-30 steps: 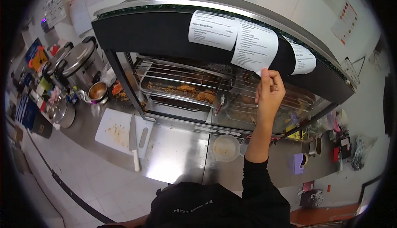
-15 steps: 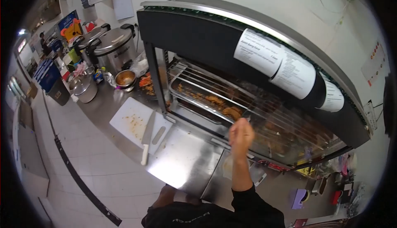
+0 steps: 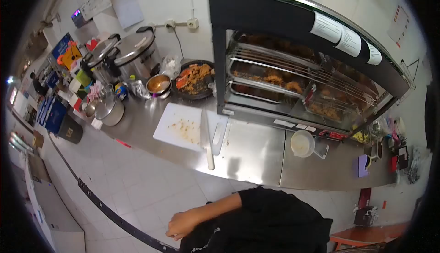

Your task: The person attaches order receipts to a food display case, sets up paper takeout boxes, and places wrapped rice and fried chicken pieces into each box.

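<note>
My right hand (image 3: 183,224) is low in front of my body, its forearm crossing my black shirt toward the left. The fingers are curled in, and whatever they may hold is hidden. No part of my left hand shows. Beyond, on the steel counter (image 3: 256,154), lies a white cutting board (image 3: 176,136) scattered with crumbs. A knife (image 3: 205,127) with a white handle rests along its right side, the handle jutting past the front edge. Behind to the right stands a display cabinet (image 3: 220,60) with trays of fried food (image 3: 275,79) on wire racks.
A black pan (image 3: 195,96) of crumbly food stands behind the board, beside a metal bowl (image 3: 158,83). Large pressure cookers (image 3: 133,53) and a steel pot (image 3: 110,111) are at the left. A white tub (image 3: 302,144) and a purple tape dispenser (image 3: 363,166) sit at the right.
My right hand has left the front of the cabinet and come down and left across my body. The view has shifted, so the cabinet appears further right and more of the counter shows.
</note>
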The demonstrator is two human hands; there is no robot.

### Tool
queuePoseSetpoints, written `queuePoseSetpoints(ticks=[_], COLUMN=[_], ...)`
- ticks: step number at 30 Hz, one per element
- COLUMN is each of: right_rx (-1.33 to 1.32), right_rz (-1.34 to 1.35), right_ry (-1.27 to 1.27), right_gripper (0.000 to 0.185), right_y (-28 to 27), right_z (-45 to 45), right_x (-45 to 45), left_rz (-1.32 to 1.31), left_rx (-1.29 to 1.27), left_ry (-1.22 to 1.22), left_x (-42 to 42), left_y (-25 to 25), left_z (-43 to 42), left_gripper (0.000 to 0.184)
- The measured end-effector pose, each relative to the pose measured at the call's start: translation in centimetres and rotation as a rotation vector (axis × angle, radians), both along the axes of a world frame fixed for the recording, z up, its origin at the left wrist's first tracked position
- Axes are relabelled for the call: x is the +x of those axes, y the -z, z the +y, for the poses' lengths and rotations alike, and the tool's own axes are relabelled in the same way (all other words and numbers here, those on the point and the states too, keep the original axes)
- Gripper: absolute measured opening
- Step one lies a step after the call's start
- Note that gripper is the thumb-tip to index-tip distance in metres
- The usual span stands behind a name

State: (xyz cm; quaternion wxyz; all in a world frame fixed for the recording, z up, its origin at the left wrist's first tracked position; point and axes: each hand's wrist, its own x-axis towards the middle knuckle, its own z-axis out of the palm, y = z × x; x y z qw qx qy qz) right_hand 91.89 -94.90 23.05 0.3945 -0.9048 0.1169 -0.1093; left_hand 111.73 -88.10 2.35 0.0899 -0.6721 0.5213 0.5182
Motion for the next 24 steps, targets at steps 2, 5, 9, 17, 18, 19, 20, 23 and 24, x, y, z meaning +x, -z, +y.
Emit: queuePoseSetpoints(ticks=[2, 5, 9, 17, 18, 19, 20, 23, 24], right_rx=[0.010, 0.140, 0.266, 0.476, 0.484, 0.512, 0.538, 0.529, 0.530], right_rz=[-0.005, 0.058, 0.113, 0.051, -0.074, -0.083, -0.093, -0.135, -0.132], right_ry=[-0.041, -0.113, 0.063, 0.498, 0.511, 0.514, 0.515, 0.436, 0.387], right_gripper=[0.028, 0.034, 0.034, 0.029, 0.027, 0.026, 0.026, 0.025, 0.026], right_y=[1.6, 2.1, 0.9, 1.1, 1.9, 1.3, 0.5, 0.7, 0.9], right_z=[-1.5, -5.6, -11.7, -29.2, -31.8, -34.3, -36.8, -44.9, -47.3], right_x=[3.2, 6.2, 6.1, 8.1, 9.2, 10.6, 12.5, 18.7, 21.2], left_rz=[-0.096, -0.217, -0.225, 0.850, 1.064, 1.274, 1.480, 1.726, 1.753], left_rx=[0.077, 0.264, 0.448, -1.202, -1.326, -1.446, -1.558, -1.546, -1.491], left_ry=[-0.061, -0.068, 0.502, 0.153, 0.309, 0.482, 0.670, 0.821, 0.784], left_x=[7.2, 15.7, 19.0, 17.5, 17.9, 17.9, 17.8, 20.3, 21.4], left_y=[0.0, -0.5, -2.2, -32.9, -34.6, -36.4, -38.1, -40.5, -40.4], left_z=[1.4, 5.3, 3.2, -25.2, -26.5, -28.3, -30.2, -35.2, -36.6], left_gripper=[0.053, 0.054, 0.055, 0.025, 0.021, 0.022, 0.027, 0.002, 0.016])
